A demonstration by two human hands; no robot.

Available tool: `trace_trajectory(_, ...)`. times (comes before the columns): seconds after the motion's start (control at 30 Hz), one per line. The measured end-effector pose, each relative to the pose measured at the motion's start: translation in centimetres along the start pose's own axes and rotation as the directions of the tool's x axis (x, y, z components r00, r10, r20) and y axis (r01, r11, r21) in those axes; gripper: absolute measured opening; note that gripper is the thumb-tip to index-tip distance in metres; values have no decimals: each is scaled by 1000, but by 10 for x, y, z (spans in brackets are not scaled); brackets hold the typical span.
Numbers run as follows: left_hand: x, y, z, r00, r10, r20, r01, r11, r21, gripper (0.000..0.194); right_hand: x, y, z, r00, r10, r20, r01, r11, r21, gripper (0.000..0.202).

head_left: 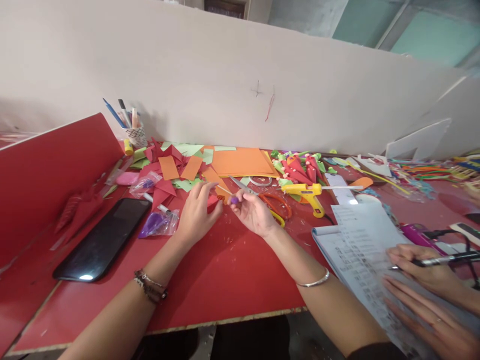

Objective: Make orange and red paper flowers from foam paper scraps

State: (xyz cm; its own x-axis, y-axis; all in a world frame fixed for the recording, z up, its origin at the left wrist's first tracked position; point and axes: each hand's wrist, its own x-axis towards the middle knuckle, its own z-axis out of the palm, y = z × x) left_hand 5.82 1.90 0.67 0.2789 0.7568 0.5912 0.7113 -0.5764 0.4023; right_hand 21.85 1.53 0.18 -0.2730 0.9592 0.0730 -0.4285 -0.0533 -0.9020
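Note:
My right hand [255, 212] holds a small purple ball [234, 200] between its fingertips, above the red table. Facing it, my left hand [198, 212] is curved with thumb and fingers apart, and I make out nothing in its grip. A thin pale stick [224, 189] shows between the two hands, touching or close to the purple ball. Scissors with orange and yellow handles [279, 205] lie just behind my right hand. To the left of my left hand rests a clear bag with purple material [160, 223].
A black phone [107, 237] lies at left, near a pen cup [135, 135]. Orange paper [242, 162] and red paper pieces [163, 192] lie behind. A yellow glue gun [309, 192] sits at right; another person's hands [431, 275] write on a notebook [363, 240].

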Motion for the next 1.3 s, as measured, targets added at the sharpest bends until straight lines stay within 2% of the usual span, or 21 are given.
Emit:
trace_trajectory(0.1, 1, 9, -4, 995, 97, 19, -91, 977, -191, 30, -1, 3, 2, 999, 3, 48, -2, 1000, -31, 8)
trace_trajectory(0.23, -1, 11, -2, 986, 165, 29, -152, 956, -252, 19, -3, 6, 4, 996, -18, 87, 21, 999, -28, 5)
trace_trajectory(0.4, 0, 8, -1, 990, 131, -53, -140, 962, -234, 12, -1, 6, 3, 998, -65, 12, 65, 995, -74, 16)
trace_trajectory(0.57, 0, 8, -2, 986, 102, -129, -129, 967, -220, 12, 0, 10, 1, 993, -113, 13, 114, 986, -125, 20)
trace_trajectory(0.7, 0, 7, -1, 990, 91, -110, -113, 971, -212, 12, -3, 10, 4, 981, -187, 45, 192, 940, -283, 22)
trace_trajectory(0.9, 2, 7, -3, 987, -86, -134, 44, 957, -288, 17, -6, 4, 8, 938, -340, 71, 333, 823, -459, 23)
trace_trajectory(1.03, 2, 8, 0, 997, -55, -52, 36, 947, -318, 17, -6, 3, 7, 941, -324, 92, 324, 794, -515, 21)
trace_trajectory(1.17, 0, 7, 5, 991, -107, -86, 64, 913, -404, 29, -5, 5, 8, 935, -349, 54, 325, 790, -521, 17)
trace_trajectory(1.3, -1, 8, 4, 999, -19, -49, -3, 915, -402, 21, -4, 6, 10, 934, -355, 39, 323, 792, -519, 7)
